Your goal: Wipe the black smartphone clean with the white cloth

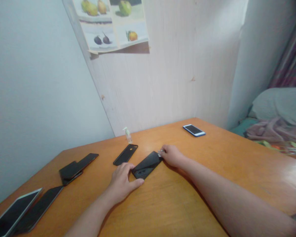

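Note:
A black smartphone (148,165) lies with its glossy screen up on the wooden table. My left hand (122,181) grips its near left end, the thumb along the bottom edge and the fingers at the far side. At the phone's upper right corner, my right hand (172,156) pinches a small crumpled whitish piece (160,153), perhaps cloth or tissue; most of it is hidden by the fingers. Just beyond the phone sits a black phone case (125,154) with camera cutouts. Behind that case stands a small clear pump bottle (127,134).
Several dark phones or cases (76,168) lie overlapping at the left. A white-framed tablet (16,212) leans over another dark device (39,209) nearer me. At the back right is a white phone in a blue case (194,130). Walls border the wooden table (180,210) behind and left.

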### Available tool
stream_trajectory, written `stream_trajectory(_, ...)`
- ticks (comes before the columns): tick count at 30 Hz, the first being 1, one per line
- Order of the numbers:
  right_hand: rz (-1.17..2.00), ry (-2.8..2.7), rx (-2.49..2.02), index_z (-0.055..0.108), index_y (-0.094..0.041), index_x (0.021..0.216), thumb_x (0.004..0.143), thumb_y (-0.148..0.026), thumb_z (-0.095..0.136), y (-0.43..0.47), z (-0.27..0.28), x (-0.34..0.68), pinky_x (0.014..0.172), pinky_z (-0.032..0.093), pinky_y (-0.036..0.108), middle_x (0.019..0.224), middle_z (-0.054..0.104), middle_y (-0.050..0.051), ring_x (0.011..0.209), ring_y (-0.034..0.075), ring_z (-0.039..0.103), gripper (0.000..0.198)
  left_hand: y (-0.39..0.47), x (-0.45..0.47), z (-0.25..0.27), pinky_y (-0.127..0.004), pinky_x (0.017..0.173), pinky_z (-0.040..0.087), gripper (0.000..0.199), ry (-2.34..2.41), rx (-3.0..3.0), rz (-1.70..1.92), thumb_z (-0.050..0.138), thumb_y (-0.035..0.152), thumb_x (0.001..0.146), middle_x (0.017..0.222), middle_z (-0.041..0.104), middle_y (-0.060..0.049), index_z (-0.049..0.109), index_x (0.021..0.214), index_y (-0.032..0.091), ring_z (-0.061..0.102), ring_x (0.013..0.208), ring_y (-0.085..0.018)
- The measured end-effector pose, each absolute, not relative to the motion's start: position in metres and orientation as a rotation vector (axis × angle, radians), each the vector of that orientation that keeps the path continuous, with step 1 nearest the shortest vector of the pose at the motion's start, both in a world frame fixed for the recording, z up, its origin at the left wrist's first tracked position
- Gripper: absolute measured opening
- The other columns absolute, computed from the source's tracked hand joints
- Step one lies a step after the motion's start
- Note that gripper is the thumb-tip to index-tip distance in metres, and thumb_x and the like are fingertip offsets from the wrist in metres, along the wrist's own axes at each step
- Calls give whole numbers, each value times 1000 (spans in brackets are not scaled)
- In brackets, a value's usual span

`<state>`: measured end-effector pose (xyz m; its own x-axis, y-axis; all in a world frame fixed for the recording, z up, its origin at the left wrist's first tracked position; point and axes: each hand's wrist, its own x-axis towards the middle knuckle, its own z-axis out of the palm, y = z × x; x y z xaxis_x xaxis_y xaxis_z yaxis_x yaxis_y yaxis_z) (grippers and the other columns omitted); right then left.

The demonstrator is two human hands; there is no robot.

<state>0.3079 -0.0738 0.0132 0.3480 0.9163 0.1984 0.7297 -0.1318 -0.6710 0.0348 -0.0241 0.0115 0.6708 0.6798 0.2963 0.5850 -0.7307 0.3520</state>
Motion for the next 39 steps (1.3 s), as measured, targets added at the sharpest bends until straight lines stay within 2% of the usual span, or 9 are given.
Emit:
stream_trajectory(4,477,-1250,-1798,57,-17,70,84,-25,56,-68,15,306,56,35,24,62,61,3,62,15,56,16,-32,39,13,-40,87,47,51,978,2556,647,68,47,74,111,61,-8,50,115,21,58,102,-26)
stream_trajectory(7,616,-1125,-1663,52,-18,73,89,-29,49,-68,20,302,47,34,21,51,56,-1,48,12,53,20,-40,42,15,-38,84,49,54,932,2518,702,69,39,76,112,62,-7,44,122,23,61,97,-24)
stream_trajectory(13,787,-972,-1409,44,-21,76,89,-35,51,-74,26,297,36,28,17,51,55,-3,44,11,57,21,-53,44,16,-35,74,49,57,915,2584,762,66,27,78,96,63,-3,40,128,25,62,80,-21)
stream_trajectory(20,820,-926,-1315,45,-20,76,87,-34,55,-73,27,300,41,40,17,53,60,-1,41,9,54,21,-58,47,17,-31,70,47,45,778,2470,740,52,27,89,83,61,0,37,131,22,61,73,-17)
stream_trajectory(25,770,-942,-1336,45,-20,76,88,-33,54,-75,29,301,43,41,18,53,59,-2,42,9,53,19,-57,46,24,-29,71,46,29,728,2376,683,39,34,97,81,63,-1,48,121,21,62,77,-17)
stream_trajectory(30,655,-1009,-1428,49,-20,75,86,-33,55,-78,33,300,46,38,20,54,58,-2,47,11,52,19,-56,47,23,-28,69,44,24,783,2407,669,41,36,97,80,66,-1,57,108,21,63,75,-17)
stream_trajectory(35,249,-1118,-1652,53,-19,65,77,-29,64,-80,41,301,57,32,23,69,57,1,68,13,51,19,-59,49,24,-27,67,44,22,805,2439,683,42,35,96,78,67,0,58,100,21,64,74,-17)
stream_trajectory(37,87,-1243,-1764,57,-19,70,80,-30,61,-84,43,293,58,31,24,73,59,2,69,14,51,15,-61,50,26,-27,67,43,22,803,2456,684,41,35,96,77,66,0,58,98,21,63,73,-17)
stream_trajectory(39,58,-1362,-1782,58,-19,76,83,-31,58,-91,44,277,59,31,25,75,61,2,69,14,52,13,-63,51,27,-27,66,43,21,802,2472,685,41,34,96,77,66,-1,58,96,21,63,72,-17)
